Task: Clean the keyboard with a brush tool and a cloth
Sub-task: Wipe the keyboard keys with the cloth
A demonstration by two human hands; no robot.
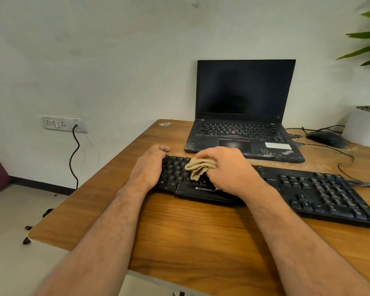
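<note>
- A bunched tan cloth (198, 167) is gripped in the right hand (229, 169), fingers closed around it, and pressed onto the keys just ahead of the knuckles; the wad seems to be bunched so a firm edge can be worked between the keys.
- The black keyboard (312, 189) is lain across the desk (201, 238), its left end under both hands.
- The left hand (150, 167) is laid over the keyboard's left end, fingers curled over the far edge, nothing held in it; the board is probably braced this way against sliding.
- No brush tool can be seen, so the cloth stage is judged to be in hand.
- An open laptop (244, 112) stands beyond the right hand, clear of the wiping.
</note>
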